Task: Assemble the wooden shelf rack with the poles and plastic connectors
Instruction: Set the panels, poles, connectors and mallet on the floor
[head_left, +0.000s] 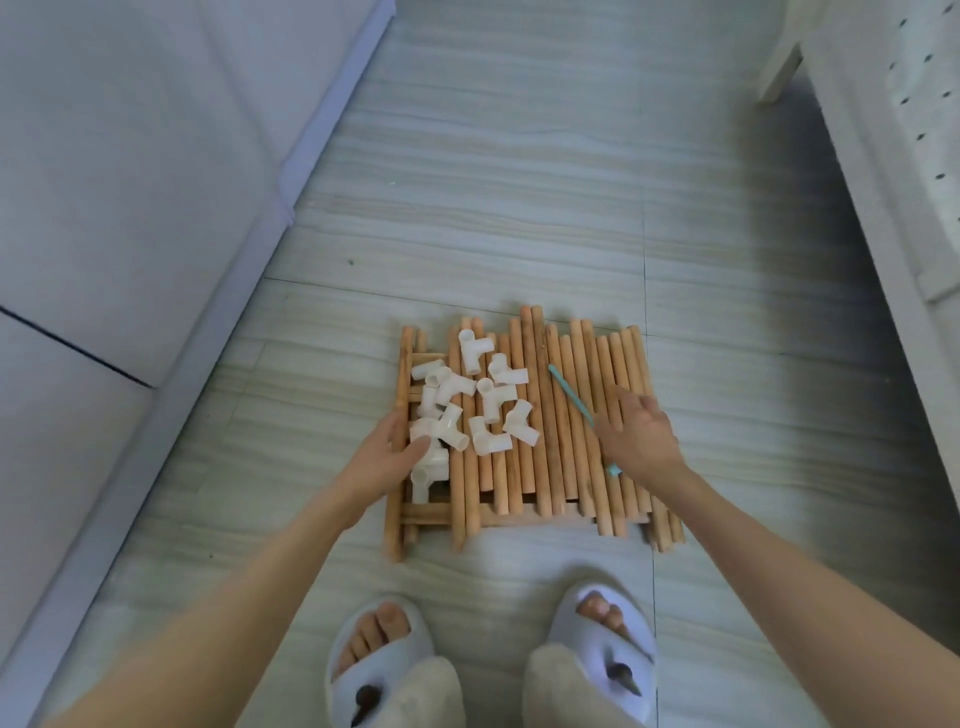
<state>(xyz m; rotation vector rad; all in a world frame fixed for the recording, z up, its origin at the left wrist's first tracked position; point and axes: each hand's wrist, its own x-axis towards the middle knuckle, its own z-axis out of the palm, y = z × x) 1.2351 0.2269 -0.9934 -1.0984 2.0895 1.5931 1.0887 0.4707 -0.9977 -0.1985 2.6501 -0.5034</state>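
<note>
A pile of wooden poles (561, 415) lies on the floor, side by side over a wooden slatted rack (400, 499). Several white plastic connectors (470, 400) are heaped on the pile's left half. A thin teal stick (571, 395) lies slantwise across the poles. My left hand (389, 452) reaches to the pile's left edge, its fingers relaxed beside a connector and touching the rack's side. My right hand (641, 436) hovers over the right half of the poles with its fingers spread loosely, covering part of the teal stick. Neither hand holds anything.
The pile rests on a pale tiled floor (519, 208). A white cabinet (130, 208) runs along the left. White furniture with a dotted panel (919, 130) stands at the right. My feet in grey slippers (382, 654) stand just in front of the pile.
</note>
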